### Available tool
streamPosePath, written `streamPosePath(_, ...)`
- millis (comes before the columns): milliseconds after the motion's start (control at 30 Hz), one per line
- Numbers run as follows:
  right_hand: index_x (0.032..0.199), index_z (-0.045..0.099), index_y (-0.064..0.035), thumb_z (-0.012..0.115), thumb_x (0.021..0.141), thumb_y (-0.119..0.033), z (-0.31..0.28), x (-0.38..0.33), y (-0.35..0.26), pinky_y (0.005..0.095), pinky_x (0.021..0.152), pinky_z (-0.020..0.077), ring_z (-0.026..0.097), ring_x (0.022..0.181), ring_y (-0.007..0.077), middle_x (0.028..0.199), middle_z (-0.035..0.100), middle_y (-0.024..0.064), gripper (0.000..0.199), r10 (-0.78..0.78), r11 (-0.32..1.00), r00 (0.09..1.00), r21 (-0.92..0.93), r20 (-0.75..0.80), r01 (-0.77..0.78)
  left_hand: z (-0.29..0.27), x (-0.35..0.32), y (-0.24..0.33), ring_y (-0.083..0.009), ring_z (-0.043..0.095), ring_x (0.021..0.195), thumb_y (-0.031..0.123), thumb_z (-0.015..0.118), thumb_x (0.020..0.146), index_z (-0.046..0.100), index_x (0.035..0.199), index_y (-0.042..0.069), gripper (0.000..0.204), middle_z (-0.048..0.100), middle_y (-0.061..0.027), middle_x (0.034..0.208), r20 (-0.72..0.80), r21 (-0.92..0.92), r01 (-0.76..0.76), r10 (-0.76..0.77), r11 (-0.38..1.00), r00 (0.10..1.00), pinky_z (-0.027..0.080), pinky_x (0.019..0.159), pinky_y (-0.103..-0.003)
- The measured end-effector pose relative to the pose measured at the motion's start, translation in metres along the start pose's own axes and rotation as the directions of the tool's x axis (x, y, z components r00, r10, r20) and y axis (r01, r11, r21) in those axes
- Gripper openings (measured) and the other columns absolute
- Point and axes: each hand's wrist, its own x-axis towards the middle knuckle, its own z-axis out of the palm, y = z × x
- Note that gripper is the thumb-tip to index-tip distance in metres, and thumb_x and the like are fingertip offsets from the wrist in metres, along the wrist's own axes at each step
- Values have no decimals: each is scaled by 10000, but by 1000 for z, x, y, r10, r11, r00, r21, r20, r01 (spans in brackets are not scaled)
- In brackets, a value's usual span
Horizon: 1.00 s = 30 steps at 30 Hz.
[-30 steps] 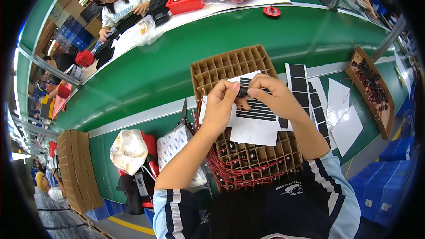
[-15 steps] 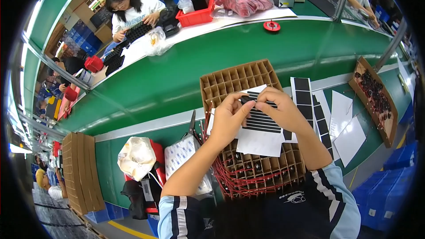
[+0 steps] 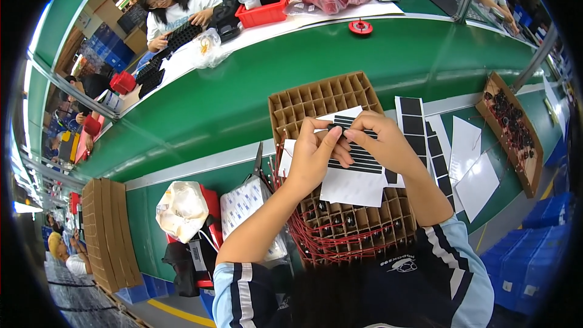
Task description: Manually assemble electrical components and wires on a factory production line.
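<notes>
Over a brown cardboard divider tray [image 3: 316, 100] of square cells on a green workbench [image 3: 200, 109], both hands meet above a white backing sheet striped with black adhesive strips [image 3: 358, 164]. Left hand [image 3: 313, 155] is curled nearly closed, thumb and fingertips pinching at the sheet's upper edge; right hand [image 3: 379, 140] is likewise closed in a pinch on a black strip there. Red wires [image 3: 340, 240] fill the tray's near cells. More white sheets with black pads [image 3: 425, 133] lie just beside it.
</notes>
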Motion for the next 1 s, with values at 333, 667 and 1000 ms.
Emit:
streamPosePath(333, 687, 545, -6, 595, 788, -155, -4, 0, 1, 264, 631, 377, 476, 669, 130, 660, 509, 46, 187, 1, 990, 999, 144, 51, -9, 1, 1, 1, -230, 587, 558, 153, 380, 914, 321, 994, 26, 162, 541, -168, 767, 46, -231, 13, -2, 973, 999, 493, 484, -298)
streamPosePath(667, 712, 543, -8, 573, 797, -120, -8, -1, 1, 248, 670, 376, 467, 711, 106, 724, 511, 32, 144, 43, 996, 994, 73, 99, -50, -2, 2, 3, -181, 549, 486, 172, 431, 899, 360, 976, 33, 174, 553, -139, 718, 19, -126, 82, -80, 989, 997, 429, 414, -258)
streamPosePath(1000, 721, 545, -10, 573, 800, -121, -9, -2, 0, 253, 659, 382, 473, 699, 106, 716, 516, 32, 140, 0, 995, 994, 97, 109, -11, -2, 1, 3, -160, 561, 492, 185, 460, 893, 291, 952, 78, 208, 556, -129, 698, 80, 20, 26, -27, 999, 996, 381, 379, -224)
